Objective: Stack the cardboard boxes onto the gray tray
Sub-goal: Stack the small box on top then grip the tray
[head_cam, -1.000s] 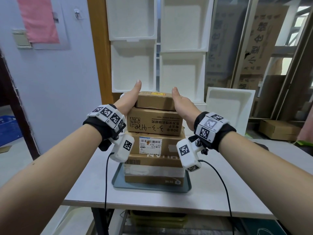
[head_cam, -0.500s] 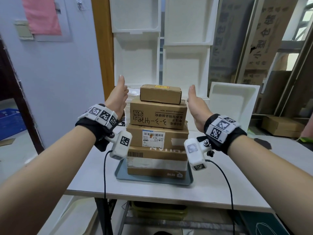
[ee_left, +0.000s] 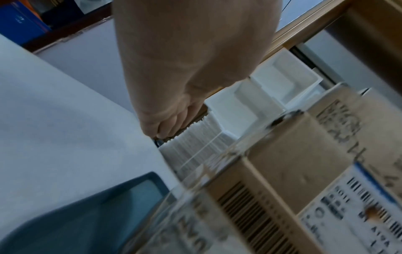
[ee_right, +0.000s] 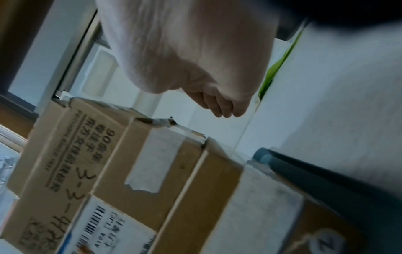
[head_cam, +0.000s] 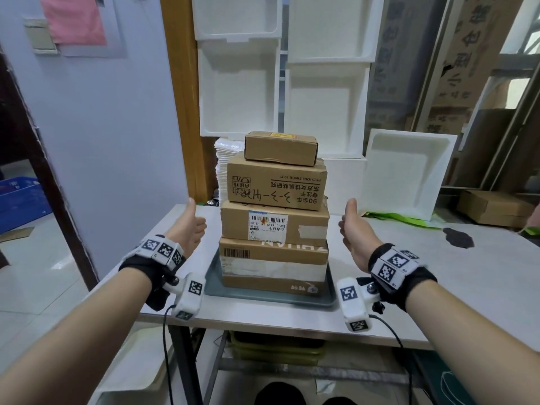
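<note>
A white bench carries a gray tray near its front edge, a stack of white sheets at the back, a strip of green fabric and a dark patch to the right.

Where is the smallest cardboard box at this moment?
In the head view, the smallest box sits on top of the four-box stack on the gray tray, at table centre, between both hands but untouched.

head view high, wrists low — boxes shared

Tray mostly hidden under boxes
</note>
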`<state>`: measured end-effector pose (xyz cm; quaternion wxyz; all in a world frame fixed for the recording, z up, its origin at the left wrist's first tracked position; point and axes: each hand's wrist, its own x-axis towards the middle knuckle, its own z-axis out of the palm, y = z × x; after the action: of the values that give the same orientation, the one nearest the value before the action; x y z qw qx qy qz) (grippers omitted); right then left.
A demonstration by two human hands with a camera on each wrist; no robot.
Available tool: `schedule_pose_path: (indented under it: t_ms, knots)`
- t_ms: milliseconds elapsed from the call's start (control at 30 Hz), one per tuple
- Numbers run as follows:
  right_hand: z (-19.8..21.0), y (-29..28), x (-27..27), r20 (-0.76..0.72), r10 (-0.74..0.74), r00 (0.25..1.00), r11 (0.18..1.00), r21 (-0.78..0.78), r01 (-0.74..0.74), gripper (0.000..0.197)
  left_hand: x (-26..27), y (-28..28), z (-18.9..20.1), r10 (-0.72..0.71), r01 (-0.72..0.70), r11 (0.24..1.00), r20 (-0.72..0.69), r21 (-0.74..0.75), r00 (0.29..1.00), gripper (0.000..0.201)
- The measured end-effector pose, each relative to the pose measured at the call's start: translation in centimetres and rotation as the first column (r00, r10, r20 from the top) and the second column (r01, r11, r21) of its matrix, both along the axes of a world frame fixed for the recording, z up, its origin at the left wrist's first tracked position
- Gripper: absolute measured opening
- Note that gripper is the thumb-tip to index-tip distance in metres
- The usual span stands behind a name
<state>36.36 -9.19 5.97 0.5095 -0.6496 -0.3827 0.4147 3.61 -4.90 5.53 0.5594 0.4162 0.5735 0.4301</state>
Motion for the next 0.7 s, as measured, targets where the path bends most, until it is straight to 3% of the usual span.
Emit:
schedule_pose_path:
  t_ms: [200, 467, 700]
  knots:
    - [-3.7, 0.0, 0.0, 0.018, 0.014, 1.0, 0.995, -0.101, -0.012, 0.097, 0.1, -0.2, -3.5, 0.013, -0.012, 0.993, 0.01, -0.117, 1.0, 0.094]
    - [-7.1, 0.2, 0.3, 0.06, 0.021, 0.998, 0.982, -0.189, -0.01, 0.093, 0.1, -0.2, -5.2, -0.007, 0.012, 0.98, 0.029, -0.198, 1.0, 0.094]
    - [-8.8, 0.5, -0.3, 0.001, 0.077, 0.997, 0.976, -0.205, -0.075, 0.09, 0.2, 0.2, -6.2, -0.036, 0.048, 0.975, 0.057, -0.216, 0.998, 0.097]
